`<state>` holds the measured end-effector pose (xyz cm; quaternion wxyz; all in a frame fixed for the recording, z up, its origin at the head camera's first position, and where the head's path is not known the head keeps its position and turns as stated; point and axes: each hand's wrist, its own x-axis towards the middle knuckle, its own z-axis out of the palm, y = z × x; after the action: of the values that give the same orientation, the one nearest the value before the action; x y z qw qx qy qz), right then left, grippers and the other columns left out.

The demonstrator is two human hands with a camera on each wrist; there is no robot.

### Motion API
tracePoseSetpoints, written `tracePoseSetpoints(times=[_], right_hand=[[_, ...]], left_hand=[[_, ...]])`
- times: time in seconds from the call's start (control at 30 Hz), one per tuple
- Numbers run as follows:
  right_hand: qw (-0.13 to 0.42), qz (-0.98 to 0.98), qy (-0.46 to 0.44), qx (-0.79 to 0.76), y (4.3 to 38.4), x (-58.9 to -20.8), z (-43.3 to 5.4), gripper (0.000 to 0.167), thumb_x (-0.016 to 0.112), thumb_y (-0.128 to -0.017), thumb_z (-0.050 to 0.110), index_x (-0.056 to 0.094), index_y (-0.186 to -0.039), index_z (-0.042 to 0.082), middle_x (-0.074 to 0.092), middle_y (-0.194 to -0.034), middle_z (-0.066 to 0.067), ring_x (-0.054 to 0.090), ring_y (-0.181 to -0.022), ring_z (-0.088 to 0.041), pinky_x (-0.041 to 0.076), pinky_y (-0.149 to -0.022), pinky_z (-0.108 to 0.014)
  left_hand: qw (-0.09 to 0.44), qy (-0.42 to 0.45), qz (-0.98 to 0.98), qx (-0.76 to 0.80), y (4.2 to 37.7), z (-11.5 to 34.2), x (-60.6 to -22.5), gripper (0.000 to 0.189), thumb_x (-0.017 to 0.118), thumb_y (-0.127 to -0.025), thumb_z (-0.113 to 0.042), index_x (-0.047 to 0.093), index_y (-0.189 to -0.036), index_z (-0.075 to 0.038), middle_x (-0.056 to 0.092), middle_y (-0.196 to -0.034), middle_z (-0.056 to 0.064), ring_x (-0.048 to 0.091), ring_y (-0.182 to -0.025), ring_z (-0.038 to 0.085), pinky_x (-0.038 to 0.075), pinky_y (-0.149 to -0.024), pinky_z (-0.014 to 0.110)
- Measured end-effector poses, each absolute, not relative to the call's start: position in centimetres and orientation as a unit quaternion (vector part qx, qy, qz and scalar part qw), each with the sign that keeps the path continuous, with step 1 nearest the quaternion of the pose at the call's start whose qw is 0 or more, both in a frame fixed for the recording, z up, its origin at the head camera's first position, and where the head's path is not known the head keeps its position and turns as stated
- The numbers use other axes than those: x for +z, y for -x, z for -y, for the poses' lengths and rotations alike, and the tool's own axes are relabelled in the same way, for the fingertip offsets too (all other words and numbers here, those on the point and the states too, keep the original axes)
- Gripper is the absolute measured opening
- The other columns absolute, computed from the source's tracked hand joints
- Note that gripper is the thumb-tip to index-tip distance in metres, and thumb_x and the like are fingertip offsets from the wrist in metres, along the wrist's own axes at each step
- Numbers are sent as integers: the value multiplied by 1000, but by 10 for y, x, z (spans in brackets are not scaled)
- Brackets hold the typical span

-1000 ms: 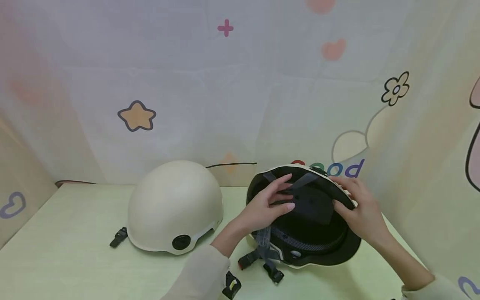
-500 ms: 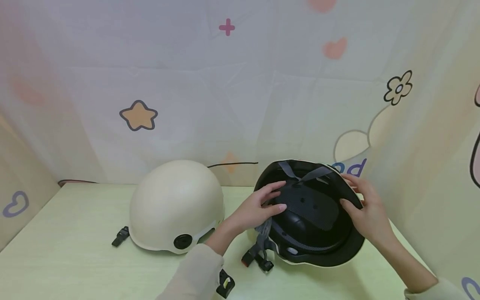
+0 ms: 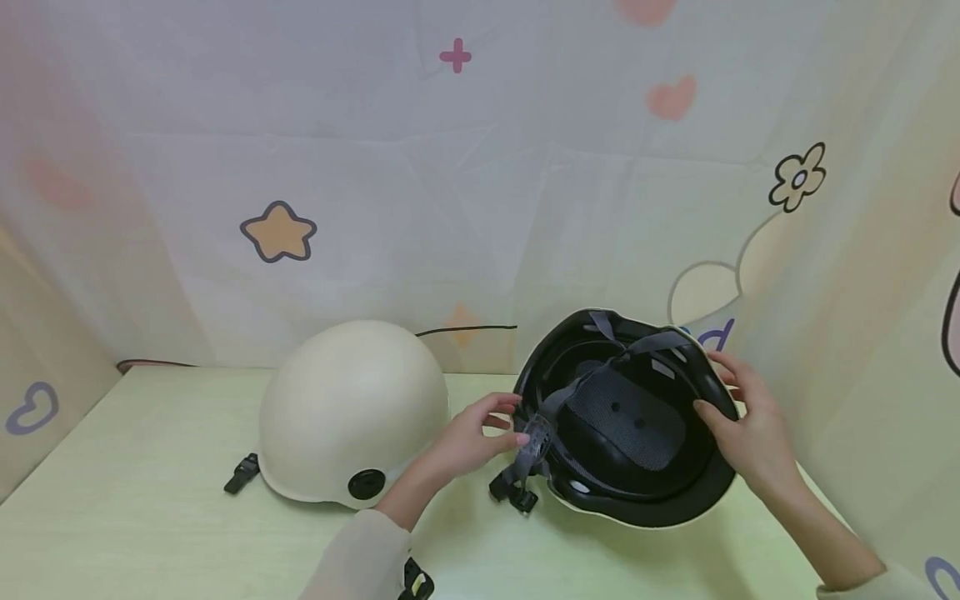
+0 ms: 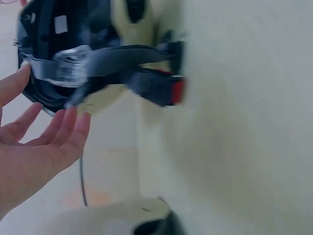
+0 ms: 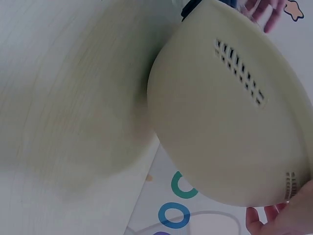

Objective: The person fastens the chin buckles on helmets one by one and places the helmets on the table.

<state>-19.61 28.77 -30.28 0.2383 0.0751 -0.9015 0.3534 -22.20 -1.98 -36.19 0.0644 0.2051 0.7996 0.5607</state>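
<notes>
A cream helmet (image 3: 645, 508) is tipped so its black padded inside faces the head camera. My right hand (image 3: 757, 429) grips its right rim, thumb inside and fingers around the outer shell. At the left rim is my left hand (image 3: 468, 437), fingers spread and slightly bent beside the chin strap (image 3: 536, 442). In the left wrist view, my left hand (image 4: 41, 152) lies open near the grey strap (image 4: 117, 58); whether the thumb touches it I cannot tell. A black buckle with a red part (image 4: 159, 88) dangles there, blurred. Vent slots mark the shell (image 5: 215, 117) in the right wrist view.
A second cream helmet (image 3: 352, 408) sits dome up on the pale green table (image 3: 150, 533), left of the held one. Its black buckle (image 3: 242, 473) lies beside it. Behind, a thin dark cable (image 3: 465, 328) runs before a printed curtain (image 3: 375, 167).
My left hand has moved left and down, from the helmet's inside to its left edge. The held helmet has shifted slightly right and turned, showing more of its inside.
</notes>
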Motion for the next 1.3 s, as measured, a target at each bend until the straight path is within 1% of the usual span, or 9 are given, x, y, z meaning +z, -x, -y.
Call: tracePoseSetpoints(times=[0.13,0.23,0.43,0.57,0.73,0.97,1.03,1.13,1.3], right_hand=[[220,908,-71,349,195,-302,-290,61,63,-83,2,36,-137,6,45,-115,-28,45,-96,-41,40,-69,-46],[201,913,-64,349,195,-303,-292,63,66,-82,7,34,-137,6,47,-113,-28,48,-93,-38,44,-65,-36],[127,917,-32,377,192,-310,-295,70,66,-83,15,25,-137,-1,45,-111,-30,50,-90,-35,47,-59,-26],[63,909,-10,411,189,-318,-296,76,66,-85,15,15,-136,-8,41,-112,-33,53,-82,-26,50,-60,-26],[5,890,8,455,184,-326,-296,80,65,-86,16,7,-135,-9,40,-112,-30,53,-75,-13,51,-60,-29],[-18,882,-13,470,182,-325,-294,75,61,-88,14,8,-137,-7,53,-84,-14,56,-71,-14,53,-58,-31],[-16,885,-17,464,183,-324,-294,72,60,-89,13,11,-138,-6,54,-81,-13,58,-71,-16,54,-58,-31],[-6,887,-21,461,185,-324,-298,66,58,-90,14,16,-137,-7,55,-87,-17,59,-72,-16,54,-58,-31],[13,881,-27,472,192,-327,-307,51,54,-93,12,28,-131,-10,48,-106,-28,57,-77,-6,54,-63,-29]], left_hand=[[90,-190,-802,559,223,26,-374,55,66,-85,-21,43,-132,-5,45,-128,15,47,-113,33,45,-86,43],[103,-178,-800,563,225,28,-381,56,66,-85,-19,41,-132,-4,46,-127,18,46,-115,36,43,-89,46],[98,-181,-804,558,228,34,-391,56,66,-85,-18,41,-133,-2,48,-127,18,43,-117,37,35,-95,50],[78,-169,-801,569,231,39,-392,52,65,-86,-20,44,-131,-4,54,-119,14,50,-109,32,41,-90,45],[66,-154,-750,639,234,42,-381,48,62,-88,-16,44,-131,-2,57,-107,14,57,-91,25,49,-78,36],[48,-138,-706,693,236,41,-369,45,59,-89,-6,44,-131,-1,53,-102,17,58,-87,24,51,-78,35],[46,-139,-696,703,234,41,-366,44,58,-89,-6,44,-130,0,53,-102,18,59,-87,24,52,-77,35],[55,-146,-685,711,231,40,-362,43,58,-90,-6,44,-130,1,53,-107,20,59,-87,22,52,-76,35],[83,-170,-676,712,225,39,-358,46,61,-88,-6,45,-130,0,50,-113,20,58,-86,19,51,-77,36]])
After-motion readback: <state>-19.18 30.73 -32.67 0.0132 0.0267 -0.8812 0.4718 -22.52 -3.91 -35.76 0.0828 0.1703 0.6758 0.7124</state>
